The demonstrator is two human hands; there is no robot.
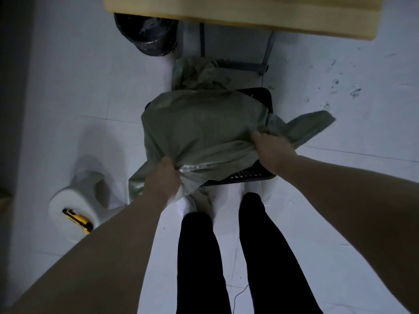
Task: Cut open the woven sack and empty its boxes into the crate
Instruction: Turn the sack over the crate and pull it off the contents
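A grey-green woven sack (199,125) lies draped over a black slotted crate (249,174) on the white floor in front of my feet. My left hand (162,177) is shut on the sack's near left corner. Its near right corner is bunched in the grip of my right hand (271,147), with a flap sticking out to the right. The sack hides most of the crate; only its near and far right edges show. No boxes are visible. A yellow and black utility knife (78,219) rests on a white foam roll at the left.
The white foam roll (74,200) lies on the floor to my left. A black bin with a liner (147,32) stands under a wooden table (272,14) ahead. Another crumpled sack (199,73) sits behind the crate. My legs are directly below.
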